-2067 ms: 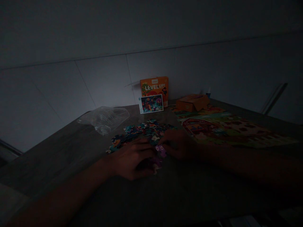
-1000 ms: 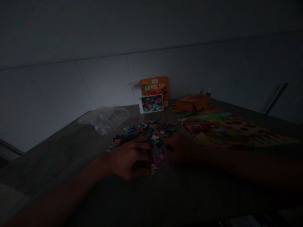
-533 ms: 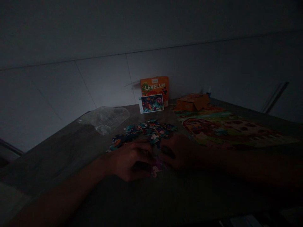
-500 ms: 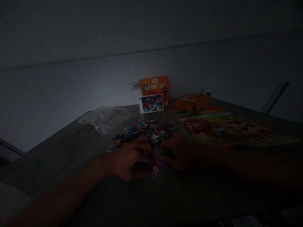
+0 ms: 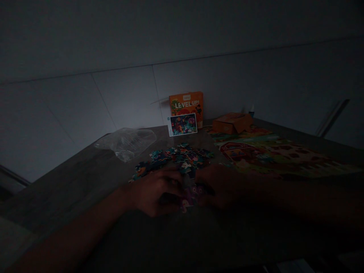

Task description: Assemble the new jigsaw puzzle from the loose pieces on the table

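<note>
Together, my half-curled left hand (image 5: pixel 157 192) and bent-fingered right hand (image 5: pixel 220 185) touch the purple puzzle pieces (image 5: pixel 192 192) on the counter (image 5: pixel 176 239), though darkness hides whether either grips them.

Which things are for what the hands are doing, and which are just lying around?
Seem to belong:
purple pieces, at the left hand and right hand
piece pile, just beyond the hands
card, probably: its colours look like the pile's

Seem to be just lying about:
plastic bag
upright box, behind the card
low box
farm picture
</note>
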`<state>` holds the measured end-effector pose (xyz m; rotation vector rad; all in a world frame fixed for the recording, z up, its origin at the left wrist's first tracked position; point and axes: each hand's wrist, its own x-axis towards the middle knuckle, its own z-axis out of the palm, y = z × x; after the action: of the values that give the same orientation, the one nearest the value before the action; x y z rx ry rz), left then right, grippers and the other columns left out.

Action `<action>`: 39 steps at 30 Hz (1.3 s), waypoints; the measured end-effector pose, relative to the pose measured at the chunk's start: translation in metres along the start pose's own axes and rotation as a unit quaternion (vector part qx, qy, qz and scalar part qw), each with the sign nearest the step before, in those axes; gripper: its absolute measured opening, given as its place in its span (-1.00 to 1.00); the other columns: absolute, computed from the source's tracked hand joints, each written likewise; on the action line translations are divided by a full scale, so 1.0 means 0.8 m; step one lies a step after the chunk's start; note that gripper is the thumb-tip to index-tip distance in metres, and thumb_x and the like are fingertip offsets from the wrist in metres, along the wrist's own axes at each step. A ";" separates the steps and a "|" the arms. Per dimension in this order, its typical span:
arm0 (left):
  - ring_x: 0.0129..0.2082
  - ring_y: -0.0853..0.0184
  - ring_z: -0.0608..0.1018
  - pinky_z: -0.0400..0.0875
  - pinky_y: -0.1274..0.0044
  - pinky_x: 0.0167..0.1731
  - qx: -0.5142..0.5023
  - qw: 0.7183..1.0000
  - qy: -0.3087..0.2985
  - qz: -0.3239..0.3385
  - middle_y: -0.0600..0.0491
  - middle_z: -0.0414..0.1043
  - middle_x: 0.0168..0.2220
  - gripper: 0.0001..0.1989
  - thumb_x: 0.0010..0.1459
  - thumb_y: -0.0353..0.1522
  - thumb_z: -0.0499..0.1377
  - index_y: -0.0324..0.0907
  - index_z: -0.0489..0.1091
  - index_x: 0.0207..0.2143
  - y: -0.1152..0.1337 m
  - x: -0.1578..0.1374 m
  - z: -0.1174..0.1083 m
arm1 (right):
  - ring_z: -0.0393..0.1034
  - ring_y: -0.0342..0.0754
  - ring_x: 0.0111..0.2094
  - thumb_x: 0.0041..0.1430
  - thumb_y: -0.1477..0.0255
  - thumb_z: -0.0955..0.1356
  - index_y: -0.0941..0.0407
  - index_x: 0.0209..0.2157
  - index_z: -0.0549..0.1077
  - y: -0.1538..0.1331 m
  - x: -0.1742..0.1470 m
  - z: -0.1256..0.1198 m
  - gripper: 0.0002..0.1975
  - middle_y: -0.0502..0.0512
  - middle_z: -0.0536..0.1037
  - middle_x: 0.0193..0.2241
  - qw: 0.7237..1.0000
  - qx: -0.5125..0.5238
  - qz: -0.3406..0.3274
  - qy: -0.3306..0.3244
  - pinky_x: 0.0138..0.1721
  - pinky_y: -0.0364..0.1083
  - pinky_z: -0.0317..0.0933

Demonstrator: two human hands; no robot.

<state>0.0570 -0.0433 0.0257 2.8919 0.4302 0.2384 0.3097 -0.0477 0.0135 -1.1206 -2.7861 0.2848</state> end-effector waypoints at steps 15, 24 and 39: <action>-0.20 0.18 0.47 0.45 0.37 -0.19 0.002 1.000 0.003 -0.010 -0.05 0.43 -0.23 -0.79 0.10 -0.36 0.28 -0.13 0.54 -0.17 0.001 0.000 0.000 | 0.30 -0.07 -0.43 -0.01 0.15 0.46 0.17 -0.26 0.39 0.012 0.006 0.008 -0.58 0.12 0.50 -0.37 0.999 0.042 -0.007 -0.006 -0.45 -0.15 -0.01; -0.18 0.18 0.47 0.44 0.37 -0.15 -0.008 1.000 0.006 -0.010 -0.05 0.42 -0.21 -0.78 0.12 -0.35 0.27 -0.13 0.53 -0.14 -0.001 -0.001 0.002 | 0.36 -0.05 -0.42 -0.04 0.11 0.47 0.16 -0.26 0.39 0.008 0.005 0.007 -0.55 0.11 0.51 -0.39 0.998 0.062 -0.003 0.003 -0.46 -0.15 0.01; -0.19 0.15 0.46 0.41 0.36 -0.22 0.007 0.999 -0.028 -0.032 -0.05 0.38 -0.18 -0.65 0.08 -0.35 0.27 -0.15 0.47 -0.04 0.005 0.001 -0.001 | 0.35 -0.07 -0.44 0.02 0.02 0.43 0.17 -0.24 0.42 0.008 0.006 0.011 -0.50 0.11 0.54 -0.39 0.998 0.049 -0.024 0.009 -0.49 -0.17 -0.02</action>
<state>0.0585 -0.0463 0.0278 2.8851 0.5158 0.1451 0.3089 -0.0406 0.0036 -1.0280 -2.7459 0.3997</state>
